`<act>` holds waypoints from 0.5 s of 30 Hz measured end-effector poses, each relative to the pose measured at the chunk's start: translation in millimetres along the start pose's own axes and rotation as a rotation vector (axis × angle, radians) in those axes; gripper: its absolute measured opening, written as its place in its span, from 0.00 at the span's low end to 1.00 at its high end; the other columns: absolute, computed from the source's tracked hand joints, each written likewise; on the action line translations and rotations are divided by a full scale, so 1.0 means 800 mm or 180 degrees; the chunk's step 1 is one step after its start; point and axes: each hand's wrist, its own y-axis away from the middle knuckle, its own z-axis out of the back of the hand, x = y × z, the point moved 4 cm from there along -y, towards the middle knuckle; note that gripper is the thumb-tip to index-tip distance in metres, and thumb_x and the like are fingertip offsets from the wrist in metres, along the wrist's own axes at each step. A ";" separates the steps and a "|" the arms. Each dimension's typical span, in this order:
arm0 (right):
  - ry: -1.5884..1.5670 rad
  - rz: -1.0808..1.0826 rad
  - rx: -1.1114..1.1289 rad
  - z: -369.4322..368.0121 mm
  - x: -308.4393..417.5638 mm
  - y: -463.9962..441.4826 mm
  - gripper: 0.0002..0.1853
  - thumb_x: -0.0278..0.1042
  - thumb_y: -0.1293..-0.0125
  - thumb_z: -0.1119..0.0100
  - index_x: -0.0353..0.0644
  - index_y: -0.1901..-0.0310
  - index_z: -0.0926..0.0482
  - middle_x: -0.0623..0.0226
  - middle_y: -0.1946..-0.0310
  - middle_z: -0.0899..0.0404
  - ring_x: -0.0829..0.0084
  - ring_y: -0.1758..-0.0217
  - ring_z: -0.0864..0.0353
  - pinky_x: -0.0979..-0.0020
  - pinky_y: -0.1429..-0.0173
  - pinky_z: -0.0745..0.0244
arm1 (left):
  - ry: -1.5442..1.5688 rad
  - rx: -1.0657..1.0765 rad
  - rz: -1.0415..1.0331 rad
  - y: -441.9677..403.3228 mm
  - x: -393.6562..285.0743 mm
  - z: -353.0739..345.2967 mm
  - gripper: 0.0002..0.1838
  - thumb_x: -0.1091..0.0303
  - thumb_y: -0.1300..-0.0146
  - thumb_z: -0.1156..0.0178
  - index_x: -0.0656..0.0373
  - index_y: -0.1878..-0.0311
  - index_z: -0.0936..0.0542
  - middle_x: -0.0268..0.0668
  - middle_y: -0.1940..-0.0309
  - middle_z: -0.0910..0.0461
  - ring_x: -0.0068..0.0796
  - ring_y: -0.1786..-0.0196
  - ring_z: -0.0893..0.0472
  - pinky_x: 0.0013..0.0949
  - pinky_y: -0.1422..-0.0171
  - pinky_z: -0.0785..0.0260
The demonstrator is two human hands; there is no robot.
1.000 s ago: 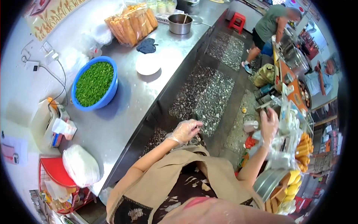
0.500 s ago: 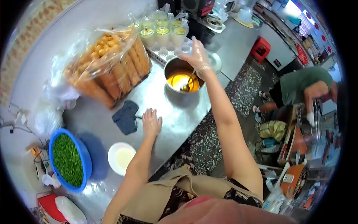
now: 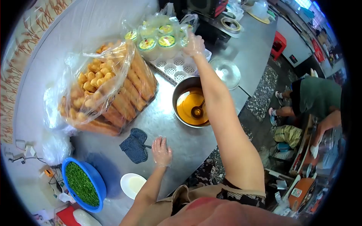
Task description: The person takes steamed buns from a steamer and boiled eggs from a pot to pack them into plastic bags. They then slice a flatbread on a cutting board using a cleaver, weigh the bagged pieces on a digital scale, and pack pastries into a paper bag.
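"What could go wrong up there?"

"Chiefly a snag. The person's right hand, thinly gloved, is at the rightmost of the clear plastic cups with yellow-and-green printed lids. Their clear plastic bags crowd together, so a pull on one could drag or tip its neighbours."

"Does it have a firm grip?"

"I can't tell. The fingers are curled by the bag film, but whether they close on anything is hidden. A loose glove on slick film could slip, too."

"And beneath the arm?"

"The right forearm passes over the edge of a round steel pot of amber liquid, with a metal ladle in it. If the arm drops, it could knock the pot; a cup let slip over it could splash."

"The other hand?"

"The left hand, also gloved, lies on the steel table, fingers extended and grasping nothing, beside a dark blue striped cloth. Leaning hard there could make it slide."

"How do the cups look?"

"Pale inside, lids on, mostly upright as far as the film shows. They cluster at the back of the table, around the far side of a white perforated tray, beyond the pot and beside a large clear bag of golden fried dough."
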 end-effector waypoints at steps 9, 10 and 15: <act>-0.0131 0.1181 -0.2716 0.286 0.015 0.319 0.47 0.44 0.65 0.28 0.33 0.40 0.36 0.48 0.56 0.32 0.50 0.50 0.34 0.53 0.45 0.37 | -0.0578 -0.0339 -0.0537 0.011 0.016 -0.023 0.27 0.64 0.46 0.42 0.68 0.44 0.27 0.51 0.42 0.29 0.49 0.36 0.32 0.51 0.31 0.44; -0.0014 0.1441 -0.3136 0.326 0.017 0.401 0.46 0.48 0.63 0.29 0.33 0.41 0.35 0.48 0.57 0.33 0.50 0.50 0.34 0.53 0.46 0.37 | -0.0852 -0.0494 -0.0672 0.003 0.016 -0.030 0.24 0.63 0.45 0.44 0.68 0.47 0.26 0.49 0.48 0.25 0.48 0.41 0.29 0.48 0.34 0.40; 0.0773 0.0736 -0.3878 0.501 0.092 0.949 0.47 0.51 0.61 0.28 0.37 0.39 0.37 0.51 0.58 0.33 0.50 0.52 0.33 0.54 0.47 0.36 | 0.1162 -0.1244 -0.1547 0.087 -0.072 0.029 0.16 0.65 0.43 0.45 0.63 0.53 0.23 0.44 0.61 0.22 0.39 0.56 0.23 0.43 0.49 0.31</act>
